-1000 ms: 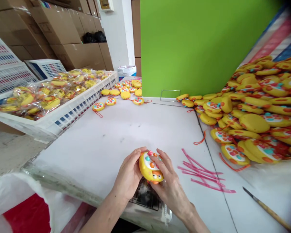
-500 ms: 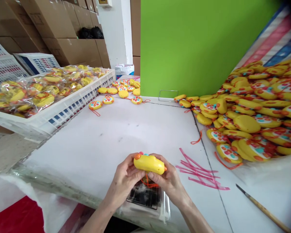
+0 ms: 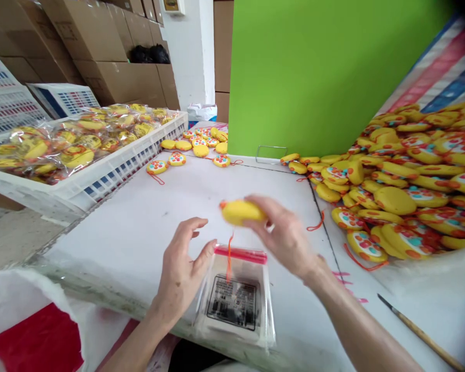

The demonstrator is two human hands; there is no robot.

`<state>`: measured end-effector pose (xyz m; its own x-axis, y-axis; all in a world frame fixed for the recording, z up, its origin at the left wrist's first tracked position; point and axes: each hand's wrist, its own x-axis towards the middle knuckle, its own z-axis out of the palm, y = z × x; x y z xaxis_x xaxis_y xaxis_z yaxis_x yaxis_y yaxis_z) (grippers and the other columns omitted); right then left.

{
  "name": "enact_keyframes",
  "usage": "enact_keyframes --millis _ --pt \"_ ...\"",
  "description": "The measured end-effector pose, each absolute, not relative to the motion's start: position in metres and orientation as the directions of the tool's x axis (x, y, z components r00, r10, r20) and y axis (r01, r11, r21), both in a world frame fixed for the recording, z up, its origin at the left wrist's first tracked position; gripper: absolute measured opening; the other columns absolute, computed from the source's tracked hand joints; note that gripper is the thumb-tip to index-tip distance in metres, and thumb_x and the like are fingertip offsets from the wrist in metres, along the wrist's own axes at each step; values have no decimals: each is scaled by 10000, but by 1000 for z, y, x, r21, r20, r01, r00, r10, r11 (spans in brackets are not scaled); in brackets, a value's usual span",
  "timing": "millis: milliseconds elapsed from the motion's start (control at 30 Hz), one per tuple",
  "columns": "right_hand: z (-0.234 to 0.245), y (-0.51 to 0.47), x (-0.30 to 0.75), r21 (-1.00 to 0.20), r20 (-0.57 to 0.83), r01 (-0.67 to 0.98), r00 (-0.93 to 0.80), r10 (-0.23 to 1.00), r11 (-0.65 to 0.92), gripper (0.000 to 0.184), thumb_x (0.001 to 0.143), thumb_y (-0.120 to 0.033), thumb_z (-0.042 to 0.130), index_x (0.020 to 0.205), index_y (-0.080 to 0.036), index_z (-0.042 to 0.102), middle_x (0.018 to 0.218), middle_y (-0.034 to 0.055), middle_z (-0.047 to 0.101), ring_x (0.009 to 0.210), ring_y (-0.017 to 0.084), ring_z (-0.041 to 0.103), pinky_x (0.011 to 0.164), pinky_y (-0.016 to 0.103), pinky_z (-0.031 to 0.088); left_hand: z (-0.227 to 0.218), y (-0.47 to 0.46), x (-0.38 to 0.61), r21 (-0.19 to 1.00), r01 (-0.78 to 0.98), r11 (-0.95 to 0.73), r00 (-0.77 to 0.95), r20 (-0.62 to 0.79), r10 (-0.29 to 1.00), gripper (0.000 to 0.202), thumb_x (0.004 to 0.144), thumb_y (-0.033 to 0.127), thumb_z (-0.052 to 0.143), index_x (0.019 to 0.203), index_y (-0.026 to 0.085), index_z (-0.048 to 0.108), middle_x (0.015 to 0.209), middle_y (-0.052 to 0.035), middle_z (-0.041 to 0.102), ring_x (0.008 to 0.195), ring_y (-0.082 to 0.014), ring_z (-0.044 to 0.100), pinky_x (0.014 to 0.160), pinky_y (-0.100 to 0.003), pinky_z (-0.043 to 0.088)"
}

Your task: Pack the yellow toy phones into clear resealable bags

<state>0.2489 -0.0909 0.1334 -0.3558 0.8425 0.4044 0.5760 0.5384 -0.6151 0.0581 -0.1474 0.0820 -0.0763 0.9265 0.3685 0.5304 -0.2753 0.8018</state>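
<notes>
My right hand [image 3: 282,232] grips a yellow plastic toy [image 3: 242,212] with orange ends and lifts it above the white table. An orange cord loop [image 3: 229,256] dangles from the toy. My left hand [image 3: 184,263] is empty, thumb and fingers apart, just left of a stack of clear zip bags [image 3: 236,305]. These bags have a red zip strip and a black printed panel, and lie at the table's front edge. The toy is slightly blurred.
A heap of yellow toys [image 3: 395,199] fills the right side. More toys [image 3: 199,150] lie at the back. A white crate [image 3: 139,144] of bagged toys stands left. A green board [image 3: 313,77] rises behind. A wooden-handled pointed tool [image 3: 422,333] lies at front right.
Both hands held the toy before. My left hand has let go and moved left, while my right hand has raised the toy away, uncovering the bags.
</notes>
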Motion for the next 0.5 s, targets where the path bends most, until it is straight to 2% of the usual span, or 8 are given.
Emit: enact_keyframes --millis 67,133,167,233,300,367,500 --pt "142 -76 258 -652 466 588 -189 864 480 318 843 -262 577 1154 -247 513 1078 34 594 886 199 578 695 313 508 68 -156 64 752 590 -295 -2 366 931 70 863 215 519 912 190 562 905 -34 592 865 -164 567 786 -287 468" --pt "139 -70 265 -703 442 578 -101 891 414 331 818 -267 589 1131 -240 487 1031 26 585 829 181 566 610 272 496 47 -167 75 689 633 -353 193 301 934 122 879 201 481 790 181 563 841 -40 590 840 -175 556 762 -298 472" --pt "131 -72 268 -729 404 569 -91 910 380 321 817 -274 583 1118 -236 476 1008 24 579 805 173 561 593 266 491 36 -172 82 653 655 -380 278 260 925 126 878 188 475 795 174 568 872 -54 595 869 -191 549 780 -319 473" --pt "107 -82 272 -782 284 550 -103 953 293 287 826 -298 561 1085 -223 463 959 26 569 761 165 554 582 273 491 15 -179 95 560 718 -413 369 197 908 120 868 157 472 917 150 581 998 -91 599 965 -231 527 846 -381 462" --pt "78 -99 274 -841 130 512 -121 984 175 277 832 -345 548 1057 -208 461 917 33 565 746 169 551 573 281 504 1 -181 104 466 771 -435 400 178 899 247 866 138 461 1099 117 541 1112 -124 578 1030 -258 501 887 -427 443" --pt "53 -117 275 -900 -12 433 -111 994 37 323 829 -413 551 1053 -201 455 878 35 564 744 179 551 540 280 520 -5 -179 108 417 795 -439 406 171 898 322 877 133 438 1193 114 493 1127 -123 571 1017 -252 501 883 -429 441" --pt "30 -139 280 -956 -236 199 -77 969 -217 483 800 -500 585 1131 -179 442 897 48 563 781 203 563 521 305 558 -4 -170 107 437 797 -416 407 121 905 227 886 125 412 1045 157 571 1004 -80 583 928 -228 514 826 -392 455"
